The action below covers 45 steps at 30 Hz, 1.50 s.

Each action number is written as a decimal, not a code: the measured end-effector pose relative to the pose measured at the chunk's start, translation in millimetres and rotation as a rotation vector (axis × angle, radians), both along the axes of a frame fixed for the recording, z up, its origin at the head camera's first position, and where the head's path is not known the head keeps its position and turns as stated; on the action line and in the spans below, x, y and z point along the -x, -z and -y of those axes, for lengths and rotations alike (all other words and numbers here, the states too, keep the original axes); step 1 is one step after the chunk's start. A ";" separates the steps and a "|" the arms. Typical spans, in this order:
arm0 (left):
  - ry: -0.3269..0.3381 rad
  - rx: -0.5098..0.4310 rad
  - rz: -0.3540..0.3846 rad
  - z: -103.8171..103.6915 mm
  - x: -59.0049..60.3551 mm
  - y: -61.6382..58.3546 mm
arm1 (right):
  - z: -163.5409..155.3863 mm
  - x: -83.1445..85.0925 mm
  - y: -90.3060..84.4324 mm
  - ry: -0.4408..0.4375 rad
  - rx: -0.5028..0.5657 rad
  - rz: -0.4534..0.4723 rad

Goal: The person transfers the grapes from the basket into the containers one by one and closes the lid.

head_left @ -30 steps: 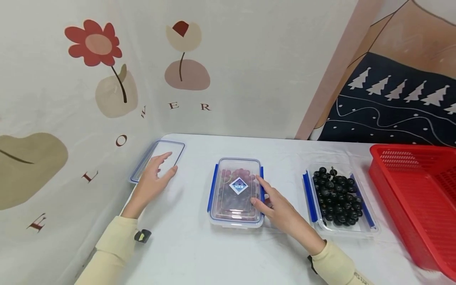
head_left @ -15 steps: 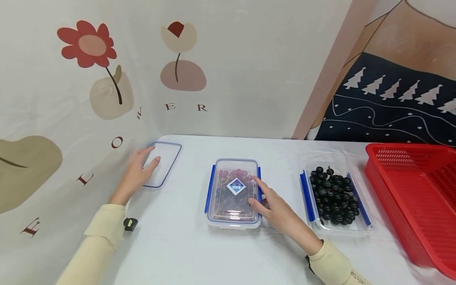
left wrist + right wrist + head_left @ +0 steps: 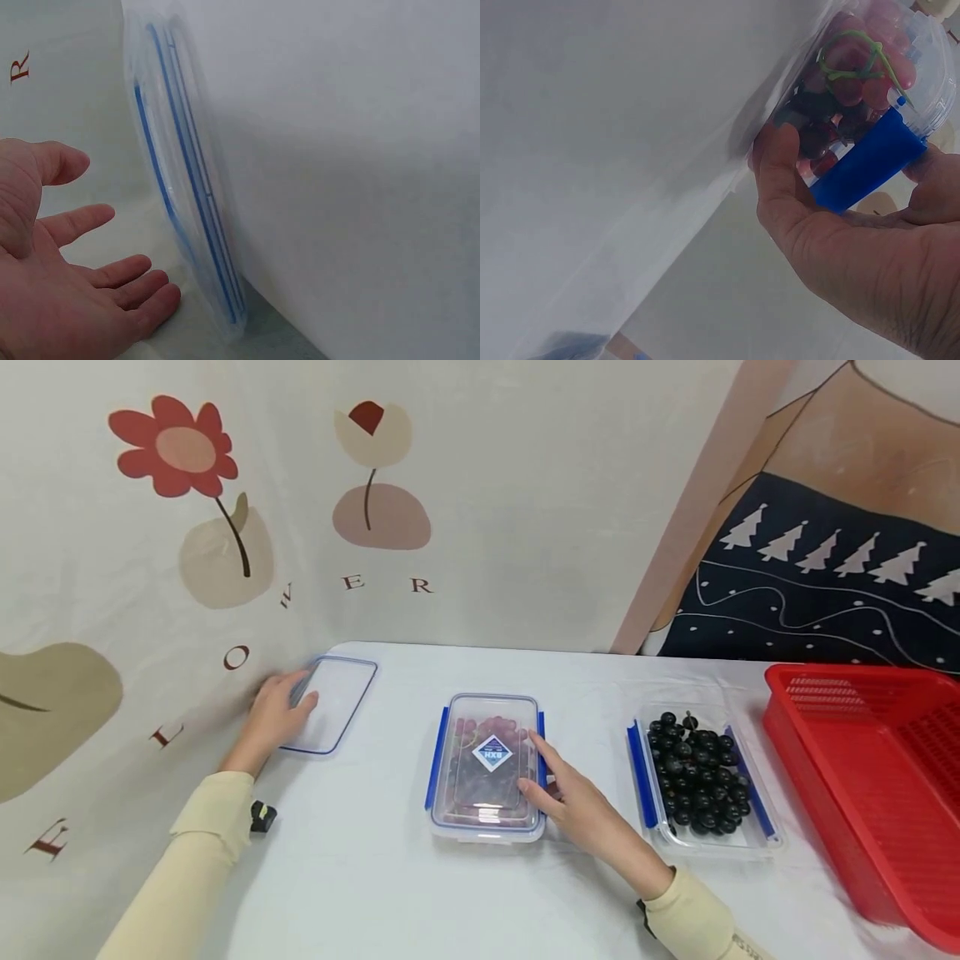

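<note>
Two clear plastic boxes with blue clips sit on the white cloth. The right hand curls round the side clip of the lidded one mid-table – red grapes inside. Far left, the left hand rests flat, fingers spread, on one loose blue-rimmed lid.

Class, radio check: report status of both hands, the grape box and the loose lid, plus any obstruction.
Left hand open, fingers on loose lid. Right hand holding blue side clip of lidded grape box. Nothing between lid and box.
</note>
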<state>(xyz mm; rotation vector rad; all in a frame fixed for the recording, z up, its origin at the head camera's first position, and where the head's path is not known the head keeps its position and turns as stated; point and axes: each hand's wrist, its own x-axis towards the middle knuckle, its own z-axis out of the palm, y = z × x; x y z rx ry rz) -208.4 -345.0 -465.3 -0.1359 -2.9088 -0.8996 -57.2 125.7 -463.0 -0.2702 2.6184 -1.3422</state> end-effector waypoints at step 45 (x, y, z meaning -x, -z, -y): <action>0.127 -0.245 0.228 52.4 -6.4 1.8 | 1.0 -1.9 -1.1 0.007 0.003 0.002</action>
